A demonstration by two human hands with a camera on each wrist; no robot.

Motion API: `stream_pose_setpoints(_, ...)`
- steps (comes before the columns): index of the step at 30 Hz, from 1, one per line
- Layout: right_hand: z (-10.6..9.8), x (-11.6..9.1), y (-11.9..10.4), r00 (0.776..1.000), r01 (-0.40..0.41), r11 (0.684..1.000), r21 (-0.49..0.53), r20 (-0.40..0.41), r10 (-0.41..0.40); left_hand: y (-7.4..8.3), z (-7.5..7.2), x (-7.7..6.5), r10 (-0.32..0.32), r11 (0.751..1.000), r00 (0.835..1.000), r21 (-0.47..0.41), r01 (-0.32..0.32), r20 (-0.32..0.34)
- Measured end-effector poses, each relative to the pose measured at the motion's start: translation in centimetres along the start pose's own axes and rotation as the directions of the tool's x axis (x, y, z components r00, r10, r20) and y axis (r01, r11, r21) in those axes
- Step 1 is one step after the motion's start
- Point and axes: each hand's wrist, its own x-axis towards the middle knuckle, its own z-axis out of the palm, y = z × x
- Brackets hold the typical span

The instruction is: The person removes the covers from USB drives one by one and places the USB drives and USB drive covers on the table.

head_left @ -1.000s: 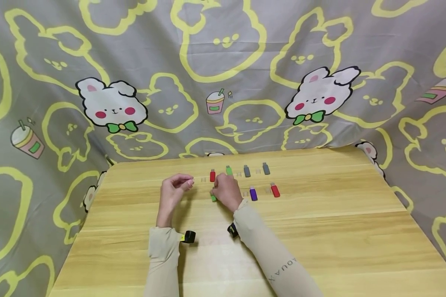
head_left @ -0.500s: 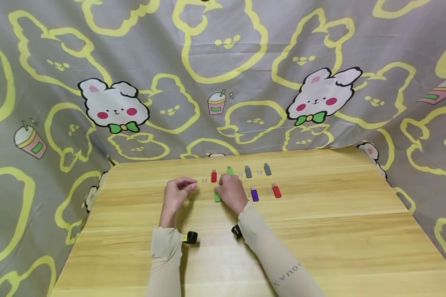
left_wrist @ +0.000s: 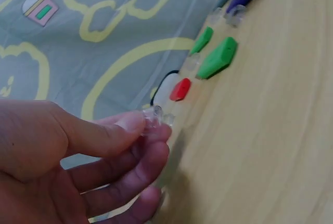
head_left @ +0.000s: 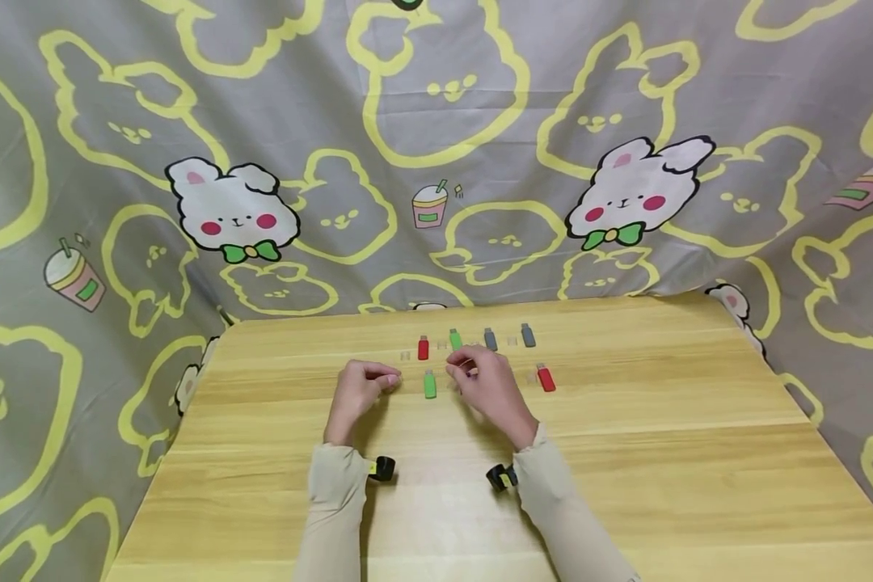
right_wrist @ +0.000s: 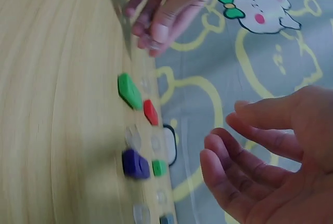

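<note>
My left hand (head_left: 359,394) pinches a small clear plastic cap (left_wrist: 152,120) between thumb and forefinger, above the table at the left end of the near row. Just right of it lies a green USB stick (head_left: 430,385), its plug end pointing away. My right hand (head_left: 493,392) hovers right of that stick, fingers loosely bent, with nothing visible in it. It mostly hides a purple USB stick (right_wrist: 135,164) in the head view. Next to the purple stick lies another clear cap (right_wrist: 133,137). A red USB stick (head_left: 546,377) ends the near row.
The far row holds a red stick (head_left: 423,348), a green stick (head_left: 455,339) and two grey sticks (head_left: 528,335), with clear caps (head_left: 405,356) beside them. Behind the wooden table (head_left: 669,453) hangs a patterned grey curtain (head_left: 378,194).
My right hand has let go of the green stick in the near row and moved right, over the purple stick. The green stick lies uncovered. My left hand still holds the cap.
</note>
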Motion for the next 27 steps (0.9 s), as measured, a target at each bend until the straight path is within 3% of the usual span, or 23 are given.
stream_pose_setpoints(8,-2.2,-0.7,1.8,0.998,-0.024,1.0,0.014,-0.058,0.025,0.3,1.3,0.0,0.058,0.988,0.998,0.147,-0.056,-0.006)
stream_pose_setpoints(17,-4.1,-0.9,3.3,0.994,-0.07,0.997,0.04,-0.082,0.074,0.5,1.9,-0.1,0.068,0.979,0.998,0.195,-0.064,-0.014)
stream_pose_setpoints(27,-6.1,-1.1,5.0,0.984,-0.124,0.991,0.043,-0.122,0.128,0.6,2.6,-0.1,0.125,0.967,0.991,0.23,-0.11,-0.055)
